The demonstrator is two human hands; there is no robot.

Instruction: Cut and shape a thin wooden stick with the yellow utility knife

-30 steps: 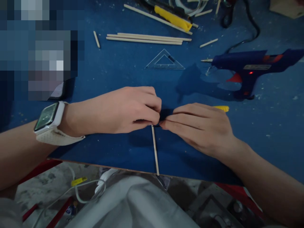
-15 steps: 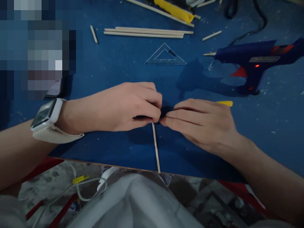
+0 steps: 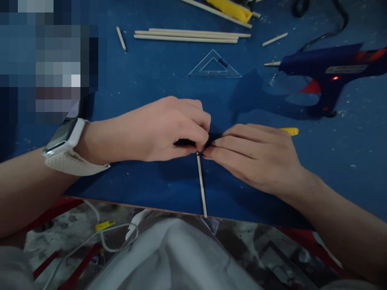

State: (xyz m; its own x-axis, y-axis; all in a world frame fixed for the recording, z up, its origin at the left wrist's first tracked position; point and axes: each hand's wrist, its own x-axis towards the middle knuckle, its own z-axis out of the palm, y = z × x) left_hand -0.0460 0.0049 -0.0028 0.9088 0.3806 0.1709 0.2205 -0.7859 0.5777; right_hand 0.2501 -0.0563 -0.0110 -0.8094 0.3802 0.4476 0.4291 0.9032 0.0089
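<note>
My left hand (image 3: 178, 133) is closed in a pinch at the upper end of a thin wooden stick (image 3: 202, 187). The stick slants down toward me, its lower end at the table's front edge. My right hand (image 3: 256, 155) is closed, its fingertips almost touching my left fingers beside the stick. A yellow end (image 3: 290, 131) of a tool, probably a utility knife, pokes out behind the right knuckles; my palm hides most of it. Something thin and dark crosses the stick between the fingertips, too small to make out clearly.
A blue hot glue gun (image 3: 323, 72), its red light on, lies at right. Beyond my hands are a clear set square (image 3: 196, 72), several wooden sticks (image 3: 187, 39), short pieces (image 3: 121, 39) and a yellow object (image 3: 232, 10). The blue table (image 3: 145, 181) ends just before my lap.
The whole view has shifted slightly, table things appearing a little higher and further right. Both hands keep their grip at the stick's upper end, the right fingertips now marginally closer to it.
</note>
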